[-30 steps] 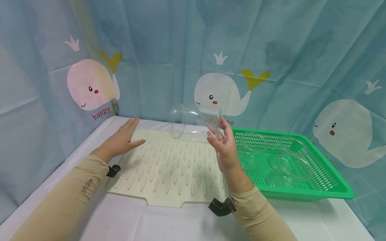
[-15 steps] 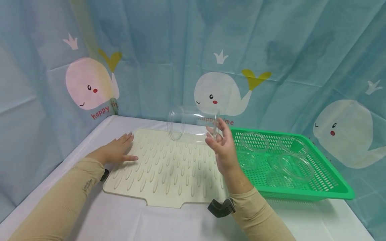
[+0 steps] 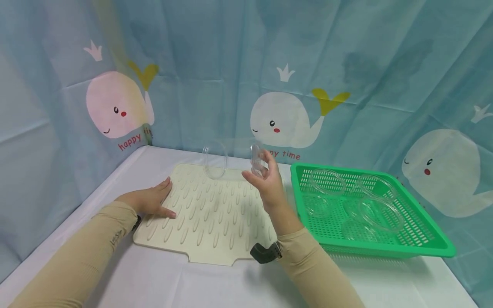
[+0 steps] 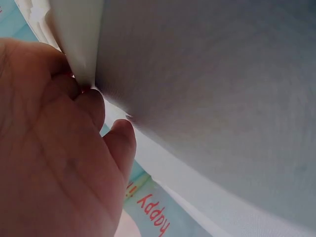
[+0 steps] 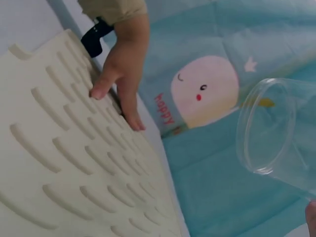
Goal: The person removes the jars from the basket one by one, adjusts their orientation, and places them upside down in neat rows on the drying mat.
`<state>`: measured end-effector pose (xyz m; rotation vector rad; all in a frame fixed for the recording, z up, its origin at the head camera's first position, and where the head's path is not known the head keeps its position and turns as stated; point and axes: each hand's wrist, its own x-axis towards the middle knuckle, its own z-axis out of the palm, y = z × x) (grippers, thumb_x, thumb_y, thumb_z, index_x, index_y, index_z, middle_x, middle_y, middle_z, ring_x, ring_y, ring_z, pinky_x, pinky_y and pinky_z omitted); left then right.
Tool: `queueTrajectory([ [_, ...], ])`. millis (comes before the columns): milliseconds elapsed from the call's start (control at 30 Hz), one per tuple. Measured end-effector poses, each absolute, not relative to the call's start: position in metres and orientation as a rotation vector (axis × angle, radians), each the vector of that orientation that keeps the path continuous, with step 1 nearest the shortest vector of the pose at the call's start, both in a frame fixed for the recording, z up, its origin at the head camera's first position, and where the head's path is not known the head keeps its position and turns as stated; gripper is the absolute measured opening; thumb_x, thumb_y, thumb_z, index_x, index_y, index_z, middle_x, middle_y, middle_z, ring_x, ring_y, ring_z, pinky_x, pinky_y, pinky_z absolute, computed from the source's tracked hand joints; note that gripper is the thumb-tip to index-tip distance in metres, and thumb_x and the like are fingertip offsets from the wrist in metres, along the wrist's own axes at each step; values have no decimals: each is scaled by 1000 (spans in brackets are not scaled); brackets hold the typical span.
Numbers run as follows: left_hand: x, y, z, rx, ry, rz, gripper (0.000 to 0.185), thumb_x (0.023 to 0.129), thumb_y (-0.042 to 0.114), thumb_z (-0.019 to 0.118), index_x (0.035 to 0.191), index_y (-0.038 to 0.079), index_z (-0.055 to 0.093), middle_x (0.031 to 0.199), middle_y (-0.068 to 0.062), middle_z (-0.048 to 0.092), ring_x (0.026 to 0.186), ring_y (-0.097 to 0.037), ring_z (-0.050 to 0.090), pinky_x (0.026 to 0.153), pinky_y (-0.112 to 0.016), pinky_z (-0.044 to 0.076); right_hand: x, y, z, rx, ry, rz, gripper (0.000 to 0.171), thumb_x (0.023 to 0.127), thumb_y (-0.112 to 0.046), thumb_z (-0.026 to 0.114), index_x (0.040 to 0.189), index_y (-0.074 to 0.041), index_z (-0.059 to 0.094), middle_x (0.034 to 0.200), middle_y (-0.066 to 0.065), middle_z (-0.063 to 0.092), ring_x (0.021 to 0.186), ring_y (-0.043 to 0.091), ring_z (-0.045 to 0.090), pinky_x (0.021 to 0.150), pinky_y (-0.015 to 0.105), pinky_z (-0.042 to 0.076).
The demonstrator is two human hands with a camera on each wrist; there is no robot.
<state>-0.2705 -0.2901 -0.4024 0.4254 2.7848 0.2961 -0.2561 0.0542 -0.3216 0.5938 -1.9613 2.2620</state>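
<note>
My right hand (image 3: 269,182) grips a clear plastic jar (image 3: 234,160) by its base, raised above the far part of the cream ridged mat (image 3: 213,214). The jar lies sideways in the air, its mouth toward the left. In the right wrist view the open rim of the jar (image 5: 266,126) shows, with only a fingertip (image 5: 311,217) at the frame's edge. My left hand (image 3: 152,201) rests along the mat's left edge, thumb over the ridges and fingers fairly straight. Close up in the left wrist view, the fingers of that hand (image 4: 59,138) touch the mat's edge.
A green slotted basket (image 3: 393,252) stands to the right of the mat, with several clear round plastic jars (image 3: 379,214) in it. A white cloth (image 3: 208,286) covers the table. Behind it hangs a blue whale-print curtain (image 3: 200,64).
My left hand has come down from above the mat's left side onto its edge, its fingers drawing nearer to me. My right hand has shifted left with the jar.
</note>
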Motion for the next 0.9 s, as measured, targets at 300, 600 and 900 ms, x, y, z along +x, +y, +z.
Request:
queueTrajectory([
  [300, -271, -289, -401, 435, 2792, 263, 125, 66, 73, 58, 139, -15, 6, 146, -33, -3, 125, -57, 13, 102, -61, 19, -287, 15, -333, 527, -2314, 1976, 98, 71, -30, 79, 146, -17, 17, 145, 3, 25, 128, 20, 39, 97, 33, 42],
  [600, -274, -291, -404, 480, 2801, 263, 125, 67, 71, 59, 138, -18, 8, 144, -37, -2, 128, -54, 14, 102, -62, 19, -310, -18, -353, 551, -2650, 1469, 106, 64, -46, 80, 146, -14, 20, 144, 3, 30, 128, 20, 37, 102, 35, 36],
  [900, -272, -290, -404, 483, 2796, 270, 125, 67, 70, 59, 138, -18, 7, 144, -37, -3, 127, -55, 13, 102, -61, 20, -317, -34, -349, 610, -2779, 1197, 105, 67, -47, 78, 146, -9, 20, 148, 8, 24, 134, 21, 27, 106, 35, 30],
])
